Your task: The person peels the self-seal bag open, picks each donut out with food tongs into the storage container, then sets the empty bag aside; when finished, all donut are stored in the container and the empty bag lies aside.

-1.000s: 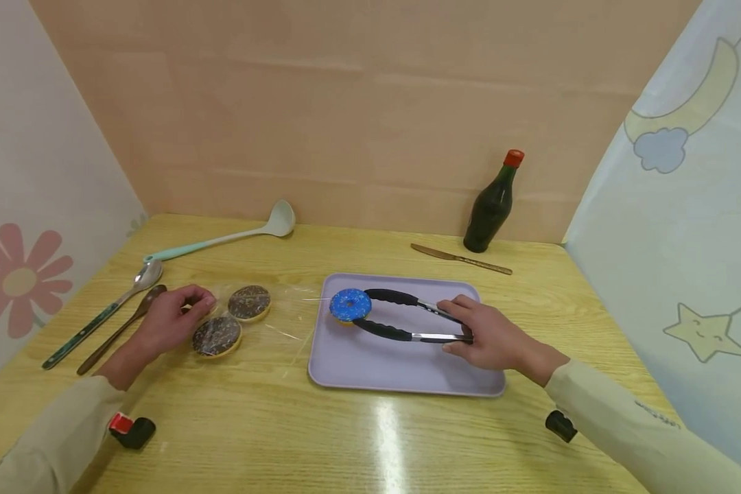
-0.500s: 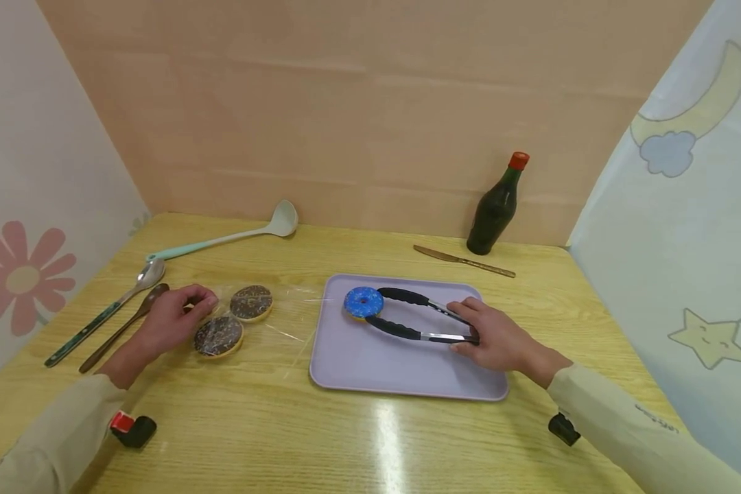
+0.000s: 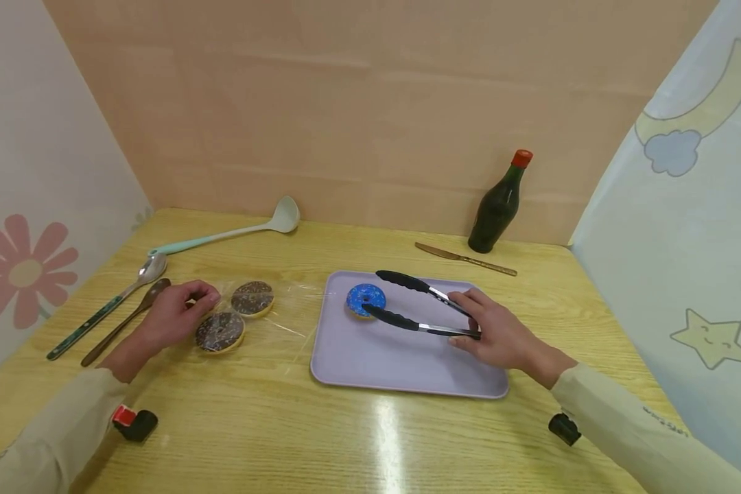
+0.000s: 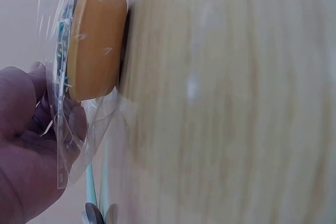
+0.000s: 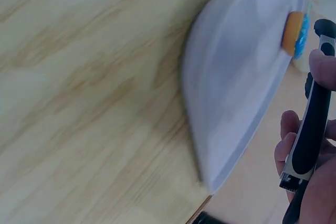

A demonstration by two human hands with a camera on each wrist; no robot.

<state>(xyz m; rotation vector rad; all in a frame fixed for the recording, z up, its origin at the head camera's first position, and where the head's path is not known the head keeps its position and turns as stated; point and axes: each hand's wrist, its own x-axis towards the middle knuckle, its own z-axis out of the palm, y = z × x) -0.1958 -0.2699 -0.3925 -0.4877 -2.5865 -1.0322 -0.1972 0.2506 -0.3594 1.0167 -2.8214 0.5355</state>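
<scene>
A clear plastic bag [image 3: 290, 322] lies on the table with two chocolate doughnuts [image 3: 220, 332] in it. My left hand [image 3: 178, 313] pinches the bag's edge beside them; the left wrist view shows thumb and fingers at the plastic [image 4: 62, 129]. On the lilac tray [image 3: 377, 363] rests a blue-iced doughnut [image 3: 364, 296], near the tray's left side. My right hand [image 3: 497, 331] grips black-and-silver tongs [image 3: 438, 329] above the tray. Their black ends stand apart, the lower one overlapping the blue doughnut in the head view, the upper one off to its upper right.
A dark bottle with a red cap [image 3: 497, 209] stands at the back right, near a bronze-coloured knife [image 3: 466, 259]. At the left lie a ladle [image 3: 228, 234], a green-handled spoon [image 3: 108, 309] and a brown spoon [image 3: 123, 324]. A wall rises behind the table.
The tongs carried the blue doughnut slightly right over the tray. Now their ends have spread and risen off it, leaving it on the tray. The left hand keeps its place at the bag.
</scene>
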